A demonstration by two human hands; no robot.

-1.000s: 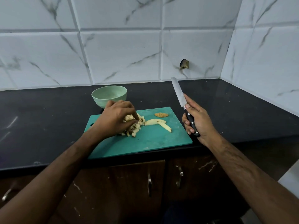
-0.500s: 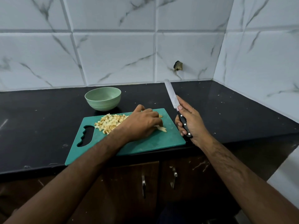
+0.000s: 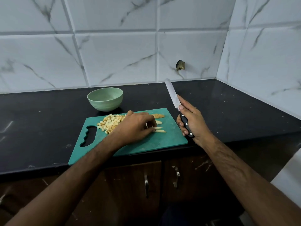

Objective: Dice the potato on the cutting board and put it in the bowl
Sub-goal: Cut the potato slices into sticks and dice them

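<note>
Two hands over a green cutting board [image 3: 171, 137] on the black desk [image 3: 48, 121]. Left hand [image 3: 135, 126] rests on the board mid-right, fingers curled down onto pale potato strips [image 3: 160, 129], fingertips touching them; whether it actually pinches one cannot be told. Diced potato pile [image 3: 110, 123] sits just left of that hand, partly hidden by the wrist, near the board's handle cutout. Brown peel piece [image 3: 157, 115] lies at the board's far right corner. Right hand [image 3: 192, 121] is off the board's right edge, clamped on a knife [image 3: 172, 95] by its black handle, blade angled up and away, clear of the potato. Green bowl [image 3: 105, 99] stands behind the board on the desk, apart from both hands. Marble-tile wall behind, cabinet doors below.
</note>
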